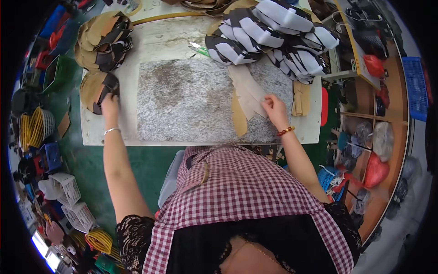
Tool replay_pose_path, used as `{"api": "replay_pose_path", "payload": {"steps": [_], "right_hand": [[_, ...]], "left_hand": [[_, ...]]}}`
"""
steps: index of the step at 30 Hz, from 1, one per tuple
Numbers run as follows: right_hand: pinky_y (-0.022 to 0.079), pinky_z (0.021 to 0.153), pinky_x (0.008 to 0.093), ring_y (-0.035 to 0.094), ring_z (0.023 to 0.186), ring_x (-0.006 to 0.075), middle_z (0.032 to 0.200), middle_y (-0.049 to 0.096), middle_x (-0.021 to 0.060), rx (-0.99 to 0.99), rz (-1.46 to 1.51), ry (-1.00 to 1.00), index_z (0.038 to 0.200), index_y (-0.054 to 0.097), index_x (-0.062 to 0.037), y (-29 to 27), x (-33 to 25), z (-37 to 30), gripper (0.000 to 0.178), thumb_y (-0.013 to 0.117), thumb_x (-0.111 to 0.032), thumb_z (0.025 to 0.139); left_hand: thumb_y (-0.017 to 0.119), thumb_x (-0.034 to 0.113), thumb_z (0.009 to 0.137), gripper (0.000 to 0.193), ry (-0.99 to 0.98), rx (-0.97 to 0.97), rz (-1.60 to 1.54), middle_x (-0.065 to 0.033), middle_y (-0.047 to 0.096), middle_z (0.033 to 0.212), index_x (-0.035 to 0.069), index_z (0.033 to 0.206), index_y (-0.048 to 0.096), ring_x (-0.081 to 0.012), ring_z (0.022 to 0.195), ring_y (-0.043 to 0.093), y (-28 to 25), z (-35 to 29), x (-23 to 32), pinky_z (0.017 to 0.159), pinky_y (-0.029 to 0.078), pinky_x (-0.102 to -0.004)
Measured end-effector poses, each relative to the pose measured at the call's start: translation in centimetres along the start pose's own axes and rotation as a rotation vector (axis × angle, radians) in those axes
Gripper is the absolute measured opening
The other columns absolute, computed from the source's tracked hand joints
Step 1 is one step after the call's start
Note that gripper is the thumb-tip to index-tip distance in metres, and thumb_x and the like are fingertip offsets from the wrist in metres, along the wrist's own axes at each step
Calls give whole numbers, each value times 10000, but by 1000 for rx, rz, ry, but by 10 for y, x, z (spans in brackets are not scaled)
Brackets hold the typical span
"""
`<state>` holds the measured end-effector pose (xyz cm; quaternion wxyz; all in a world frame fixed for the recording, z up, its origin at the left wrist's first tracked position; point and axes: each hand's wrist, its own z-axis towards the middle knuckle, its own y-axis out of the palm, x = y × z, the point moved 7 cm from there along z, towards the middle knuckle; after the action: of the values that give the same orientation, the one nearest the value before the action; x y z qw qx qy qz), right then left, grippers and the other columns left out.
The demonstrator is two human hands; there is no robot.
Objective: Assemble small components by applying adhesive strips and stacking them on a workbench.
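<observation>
At the left end of the table, my left hand (109, 106) is closed on the edge of a tan and dark brown cut piece (92, 89) that looks like a shoe upper. Its fingertips are partly hidden against the dark part. My right hand (274, 109) has its fingers pinched at the edge of a thin beige sheet piece (248, 91), one of several overlapping there. Below these, a mustard-tan piece (239, 119) pokes out. Both lie on a speckled grey mat (182, 107).
A pile of tan and dark pieces (102, 39) sits at the back left. Black pieces with white padding (260, 34) are heaped at the back right. Green-handled scissors (199, 49) lie between them. Folded tan strips (299, 98) rest by the right edge. Wooden shelves (390, 109) stand to the right.
</observation>
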<state>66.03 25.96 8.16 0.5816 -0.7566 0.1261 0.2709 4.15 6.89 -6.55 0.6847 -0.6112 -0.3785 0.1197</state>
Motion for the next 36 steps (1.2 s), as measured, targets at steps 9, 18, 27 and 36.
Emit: {"api": "replay_pose_path", "payload": {"steps": [9,18,27,36], "right_hand": [[471,632,365,581,675,288,754,593,93,365,-38,-173,983,557,-4,101,-62,41,375,716,-177,690],[374,422,183,522,517,43,683,614,40,-219,760,241,896,575,6,104,-41,29,152,547,-142,887],[414,491,165,552,547,60,698,635,46,-350,964,-22,845,615,14,55,-137,-23,141,575,-119,872],[469,612,183,582,679,68,782,636,47,-452,1035,-170,946,612,35,44,-177,-44,180,549,-127,898]], "left_hand": [[612,114,831,181,352,351,-273,-140,656,871,-16,956,629,-218,749,623,-174,-21,146,697,477,-302],[648,57,743,347,488,13,-200,-170,552,1094,13,1079,571,-353,998,526,-62,-141,258,850,438,-376],[592,3,779,372,757,-345,-836,-120,545,1154,20,1149,547,-256,1051,522,-86,-183,371,835,449,-320],[622,55,840,119,203,-533,-1462,-38,625,835,-10,937,599,-71,746,554,-64,-188,346,655,457,-210]]}}
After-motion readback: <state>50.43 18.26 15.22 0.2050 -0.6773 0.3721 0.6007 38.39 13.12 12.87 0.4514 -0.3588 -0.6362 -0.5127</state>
